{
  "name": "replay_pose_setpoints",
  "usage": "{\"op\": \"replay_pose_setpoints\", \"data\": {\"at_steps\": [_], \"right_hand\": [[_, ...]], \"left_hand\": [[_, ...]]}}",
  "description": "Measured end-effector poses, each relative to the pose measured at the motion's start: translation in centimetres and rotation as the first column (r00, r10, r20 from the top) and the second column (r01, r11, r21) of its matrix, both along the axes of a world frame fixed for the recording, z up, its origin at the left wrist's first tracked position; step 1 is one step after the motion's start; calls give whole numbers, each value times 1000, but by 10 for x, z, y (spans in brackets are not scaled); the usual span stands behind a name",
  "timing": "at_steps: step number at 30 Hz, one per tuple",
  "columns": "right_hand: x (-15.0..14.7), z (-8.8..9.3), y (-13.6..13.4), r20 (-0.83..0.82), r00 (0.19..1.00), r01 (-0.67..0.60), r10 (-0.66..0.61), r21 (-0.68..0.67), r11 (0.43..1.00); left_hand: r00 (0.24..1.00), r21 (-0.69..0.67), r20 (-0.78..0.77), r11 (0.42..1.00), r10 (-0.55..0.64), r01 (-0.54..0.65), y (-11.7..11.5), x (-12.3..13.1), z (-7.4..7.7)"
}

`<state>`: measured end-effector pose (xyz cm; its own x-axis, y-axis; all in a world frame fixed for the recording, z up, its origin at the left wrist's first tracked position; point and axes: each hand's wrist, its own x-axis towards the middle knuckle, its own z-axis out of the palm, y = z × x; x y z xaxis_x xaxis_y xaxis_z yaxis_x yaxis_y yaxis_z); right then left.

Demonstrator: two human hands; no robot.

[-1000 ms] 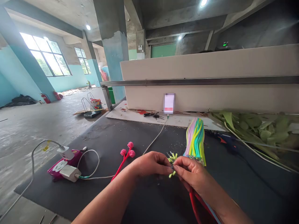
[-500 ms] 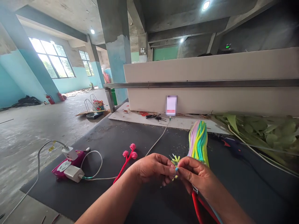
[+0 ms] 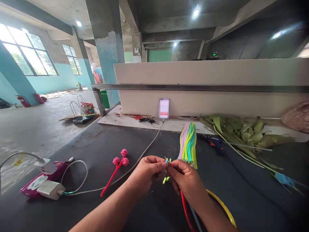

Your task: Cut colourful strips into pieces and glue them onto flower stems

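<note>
My left hand [image 3: 149,170] and my right hand [image 3: 184,174] meet over the dark mat, thumbs and fingertips pinched together. Between them is a small blue piece [image 3: 166,160], with short yellow-green pipe cleaner pieces [image 3: 164,179] sticking out around it. The fingers hide how these are joined. Below my right hand show a red handle-like shape [image 3: 184,206] and a yellow curved one [image 3: 223,206]; what tool they belong to is hidden. Just beyond lies a bundle of pink, yellow and teal pipe cleaners [image 3: 189,141]. Left of my hands rests a red stem with pink balls [image 3: 116,174].
A purple power strip [image 3: 36,185] with white chargers sits at left, its cable running to an upright phone [image 3: 164,108]. Black-handled tools [image 3: 147,120] lie near the phone. Right are a dark blue and red tool [image 3: 217,145] and green leaves [image 3: 246,132]. A metal rail [image 3: 193,87] spans the back.
The view has turned right, so everything sits further left. My hands still pinch the small piece; its yellow-green ends now point differently. A yellow curve shows by my right forearm.
</note>
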<state>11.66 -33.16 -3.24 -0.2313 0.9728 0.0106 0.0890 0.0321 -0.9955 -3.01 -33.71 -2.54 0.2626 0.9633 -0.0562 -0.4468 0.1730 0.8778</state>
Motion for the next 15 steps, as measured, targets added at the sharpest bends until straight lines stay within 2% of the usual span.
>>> {"op": "replay_pose_setpoints", "data": {"at_steps": [2,4,7,9,11,13,15], "right_hand": [[-2,-3,-1,26,1000,-2,3,-15,1000],[-3,-5,-2,61,998,-23,25,-29,999],[-2,-6,-3,141,988,-63,61,11,998],[0,-4,-3,223,973,-84,68,64,994],[2,0,-4,306,949,-116,75,120,986],[4,5,-4,372,924,-157,84,171,973],[4,8,-4,421,903,-186,81,215,959]], "left_hand": [[988,34,-131,996,84,-80,-1,2,0],[937,122,-298,981,184,-153,-1,3,1],[764,348,-544,922,348,-173,1,0,0],[630,525,-639,849,441,-63,2,-4,-2],[530,665,-670,738,520,117,3,-9,-3],[456,720,-682,635,572,280,4,-14,-3],[392,705,-709,583,586,405,5,-18,0]]}}
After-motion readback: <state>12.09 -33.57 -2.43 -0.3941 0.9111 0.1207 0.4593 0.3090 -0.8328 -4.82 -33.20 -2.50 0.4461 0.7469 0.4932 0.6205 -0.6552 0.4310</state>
